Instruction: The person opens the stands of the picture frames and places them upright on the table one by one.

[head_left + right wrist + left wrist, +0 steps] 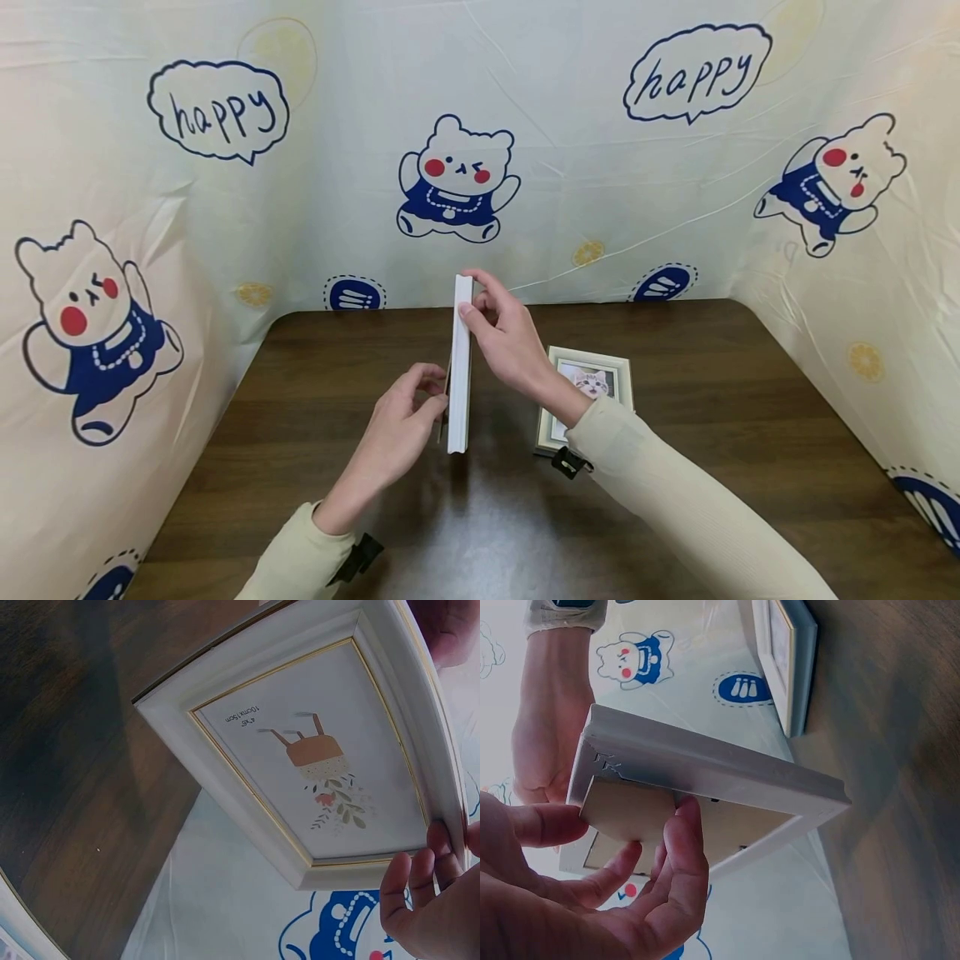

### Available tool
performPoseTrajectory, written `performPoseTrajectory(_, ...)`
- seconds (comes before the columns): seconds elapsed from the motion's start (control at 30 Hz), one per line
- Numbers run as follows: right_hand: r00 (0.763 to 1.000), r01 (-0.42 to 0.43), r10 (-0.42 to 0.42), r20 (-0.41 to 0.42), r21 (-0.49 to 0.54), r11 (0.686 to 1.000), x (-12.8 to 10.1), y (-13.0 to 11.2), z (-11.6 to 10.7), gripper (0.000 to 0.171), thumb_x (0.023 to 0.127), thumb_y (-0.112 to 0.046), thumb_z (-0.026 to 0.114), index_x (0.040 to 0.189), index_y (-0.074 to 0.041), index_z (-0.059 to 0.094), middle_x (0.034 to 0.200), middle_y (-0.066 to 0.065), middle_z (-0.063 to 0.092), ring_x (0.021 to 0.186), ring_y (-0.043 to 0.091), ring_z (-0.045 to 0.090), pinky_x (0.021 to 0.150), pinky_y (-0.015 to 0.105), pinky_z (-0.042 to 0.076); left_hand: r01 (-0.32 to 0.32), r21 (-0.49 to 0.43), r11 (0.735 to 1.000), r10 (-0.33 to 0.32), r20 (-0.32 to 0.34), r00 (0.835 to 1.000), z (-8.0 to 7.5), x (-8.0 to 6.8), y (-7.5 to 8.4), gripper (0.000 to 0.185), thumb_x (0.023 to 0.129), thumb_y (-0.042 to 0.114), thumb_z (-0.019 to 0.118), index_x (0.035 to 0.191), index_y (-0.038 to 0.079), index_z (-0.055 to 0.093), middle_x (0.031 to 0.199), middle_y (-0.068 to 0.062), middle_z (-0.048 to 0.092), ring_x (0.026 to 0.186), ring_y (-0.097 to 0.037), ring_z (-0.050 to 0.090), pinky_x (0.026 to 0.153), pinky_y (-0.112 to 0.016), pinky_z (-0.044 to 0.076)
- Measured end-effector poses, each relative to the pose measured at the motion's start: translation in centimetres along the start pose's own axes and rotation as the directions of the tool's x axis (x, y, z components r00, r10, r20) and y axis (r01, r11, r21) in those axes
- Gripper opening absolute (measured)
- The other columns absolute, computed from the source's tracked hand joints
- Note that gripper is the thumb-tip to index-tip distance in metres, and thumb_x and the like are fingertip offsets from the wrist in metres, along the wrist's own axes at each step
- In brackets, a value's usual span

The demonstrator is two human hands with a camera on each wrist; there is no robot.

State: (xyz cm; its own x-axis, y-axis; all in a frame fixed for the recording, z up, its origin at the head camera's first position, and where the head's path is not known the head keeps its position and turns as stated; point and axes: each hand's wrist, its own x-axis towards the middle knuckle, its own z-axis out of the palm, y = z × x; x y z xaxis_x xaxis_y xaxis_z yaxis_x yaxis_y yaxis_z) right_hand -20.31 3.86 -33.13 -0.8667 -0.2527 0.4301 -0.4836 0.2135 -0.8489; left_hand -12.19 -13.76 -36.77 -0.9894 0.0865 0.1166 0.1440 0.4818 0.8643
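A white picture frame (461, 367) is held upright above the table, edge-on in the head view. My right hand (510, 333) grips its far upper end between thumb and fingers. On the back side, my left hand (397, 425) holds the brown stand flap (626, 810), thumb on one edge and curled fingers on the other. The flap tilts out from the brown backing board (757, 821). The right wrist view shows the front, with a gold inner line and a printed insert (382, 765) of a potted plant, upside down there.
A second frame (627, 375) with a kitten picture (592, 383) lies on the dark wooden table (300, 400), right of the hands and partly behind the right forearm. Printed cloth (577, 183) hangs round the back and sides. Both wrists carry black straps.
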Motion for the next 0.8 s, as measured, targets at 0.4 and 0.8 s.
performPoseTrajectory(0.4,1.0,0.01,-0.01,0.004,-0.018,1.0,-0.11,-0.1,-0.04,0.042,0.109,-0.015,0.055,0.151,-0.013,0.051,0.095,0.008,0.069,0.086,0.037,0.061,0.072,0.038,0.045,0.028,-0.001,1.0,-0.028,0.006,1.0,-0.3,0.05,-0.17,0.028,0.104,0.014,0.056,0.13,0.01,0.063,0.117,-0.012,0.063,0.084,-0.024,0.068,0.073,-0.038,0.052)
performPoseTrajectory(0.8,1.0,0.007,-0.007,0.006,-0.032,0.999,-0.25,-0.27,-0.1,0.042,0.109,-0.014,0.055,0.151,-0.014,0.052,0.097,0.008,0.07,0.084,0.026,0.061,0.073,0.037,0.045,0.047,-0.012,0.999,-0.047,0.015,0.999,-0.63,0.01,-0.26,0.028,0.104,0.013,0.054,0.131,0.01,0.063,0.118,-0.013,0.061,0.081,-0.022,0.068,0.071,-0.037,0.052)
